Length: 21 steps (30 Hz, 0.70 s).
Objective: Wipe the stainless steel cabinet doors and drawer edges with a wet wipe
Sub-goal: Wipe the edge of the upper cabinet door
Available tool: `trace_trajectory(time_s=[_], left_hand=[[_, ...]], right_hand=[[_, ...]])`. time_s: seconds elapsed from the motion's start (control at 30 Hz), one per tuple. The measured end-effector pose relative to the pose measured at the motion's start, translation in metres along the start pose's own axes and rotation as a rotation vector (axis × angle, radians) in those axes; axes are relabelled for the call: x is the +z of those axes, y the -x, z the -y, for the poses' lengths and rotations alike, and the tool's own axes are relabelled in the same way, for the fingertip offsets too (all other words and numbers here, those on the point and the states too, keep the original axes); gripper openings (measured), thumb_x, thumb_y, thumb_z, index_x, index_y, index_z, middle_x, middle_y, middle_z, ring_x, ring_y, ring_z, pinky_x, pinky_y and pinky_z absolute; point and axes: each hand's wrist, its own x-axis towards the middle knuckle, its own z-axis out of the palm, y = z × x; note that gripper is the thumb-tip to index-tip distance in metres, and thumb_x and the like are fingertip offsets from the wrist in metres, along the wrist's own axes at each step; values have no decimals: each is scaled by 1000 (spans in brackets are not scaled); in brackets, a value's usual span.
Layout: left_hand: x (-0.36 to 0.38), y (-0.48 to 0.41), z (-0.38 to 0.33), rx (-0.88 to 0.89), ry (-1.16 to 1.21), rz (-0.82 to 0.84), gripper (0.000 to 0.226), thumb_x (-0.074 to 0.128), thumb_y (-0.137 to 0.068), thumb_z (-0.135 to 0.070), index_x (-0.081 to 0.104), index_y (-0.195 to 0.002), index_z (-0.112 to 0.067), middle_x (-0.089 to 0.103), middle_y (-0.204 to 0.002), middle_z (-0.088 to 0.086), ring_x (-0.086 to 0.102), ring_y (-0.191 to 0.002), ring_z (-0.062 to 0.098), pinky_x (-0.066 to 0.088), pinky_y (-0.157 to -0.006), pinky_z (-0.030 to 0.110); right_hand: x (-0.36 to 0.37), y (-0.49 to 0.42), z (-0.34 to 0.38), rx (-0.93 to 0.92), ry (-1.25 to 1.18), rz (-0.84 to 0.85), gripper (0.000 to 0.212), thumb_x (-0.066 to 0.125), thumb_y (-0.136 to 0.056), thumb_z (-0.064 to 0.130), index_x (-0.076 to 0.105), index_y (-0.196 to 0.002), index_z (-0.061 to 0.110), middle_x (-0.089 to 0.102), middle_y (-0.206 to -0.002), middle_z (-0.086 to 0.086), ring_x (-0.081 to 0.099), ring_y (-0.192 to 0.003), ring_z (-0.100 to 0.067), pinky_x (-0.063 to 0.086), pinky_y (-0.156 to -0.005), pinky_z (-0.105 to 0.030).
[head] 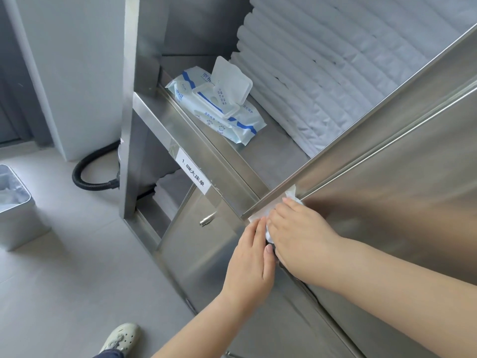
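A white wet wipe [291,194] is pressed against the lower corner of an open stainless steel cabinet door [402,171]. My right hand [299,233] lies flat on the wipe, which covers the door's corner and edge. My left hand [251,257] touches the wipe's lower part from the left, fingers pointing up along the door's edge. Most of the wipe is hidden under both hands. A lower steel door [206,244] with a small round knob [206,220] is just left of my hands.
An open pack of wet wipes [219,104], lid up, lies on the steel shelf [271,156] beside stacked white linen [322,81]. A labelled shelf edge [192,174] runs below. On the floor are a black hose [87,174], a steel bin [15,208] and my shoe [121,337].
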Motion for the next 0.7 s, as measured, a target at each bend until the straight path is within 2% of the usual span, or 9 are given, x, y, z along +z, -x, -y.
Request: trace_trajectory(time_s=[0.1, 0.17, 0.23, 0.33, 0.47, 0.5, 0.6, 0.7], left_hand=[[-2, 2, 3, 15, -81, 38, 64, 12, -92, -37, 28, -146, -9, 32, -149, 1, 24, -138, 10, 21, -113, 28], [-2, 1, 1, 20, -131, 36, 64, 10, -91, -36, 32, -144, -7, 36, -146, 0, 25, -137, 10, 14, -116, 35], [-3, -1, -2, 27, -123, 29, 62, 10, -91, -35, 36, -141, -7, 40, -142, -1, 29, -135, 10, 15, -115, 40], [-7, -4, -12, 68, 3, 42, 60, 15, -93, -34, 33, -142, -5, 36, -144, 3, 28, -136, 13, 23, -112, 34], [-10, -10, -31, 136, 33, 51, 62, 15, -94, -36, 24, -147, -5, 25, -150, 5, 14, -141, 8, 13, -114, 22], [-11, -12, -38, 152, 29, 55, 63, 14, -94, -37, 21, -148, -5, 21, -152, 5, 9, -142, 8, 11, -115, 23], [-11, -20, -61, 222, 43, 28, 63, 14, -95, -38, 14, -149, -6, 17, -153, 7, 9, -142, 11, 12, -116, 26], [-11, -28, -89, 293, 32, -37, 59, 14, -95, -38, 4, -147, -12, 14, -152, 5, 8, -140, 10, 11, -115, 26]], right_hand=[[0, -2, 0, -3, -21, -4, 50, 27, -100, 31, 32, -140, 1, 40, -137, -14, 28, -131, -31, 3, -116, -43], [2, -3, 0, -1, -36, -14, 50, 25, -101, 31, 31, -140, 1, 40, -136, -14, 28, -130, -31, 3, -116, -42], [3, -2, -1, 1, -32, -33, 50, 24, -101, 32, 32, -140, 1, 40, -133, -13, 29, -128, -30, 3, -116, -42], [3, 6, -8, 10, -17, -71, 49, 25, -100, 33, 36, -137, 1, 41, -130, -13, 30, -125, -31, 5, -116, -43], [5, 27, -23, 42, 24, -164, 47, 28, -98, 28, 41, -134, 0, 44, -123, -13, 33, -119, -34, 6, -115, -45], [5, 34, -28, 54, 17, -199, 48, 31, -96, 27, 43, -132, -1, 47, -120, -13, 36, -117, -34, 9, -115, -45], [2, 59, -49, 100, 25, -336, 42, 44, -84, 24, 62, -116, 3, 60, -98, -8, 55, -100, -29, 34, -109, -41], [4, 82, -69, 167, 6, -467, 45, 37, -79, 16, 65, -111, 1, 64, -96, -9, 60, -97, -29, 38, -105, -40]])
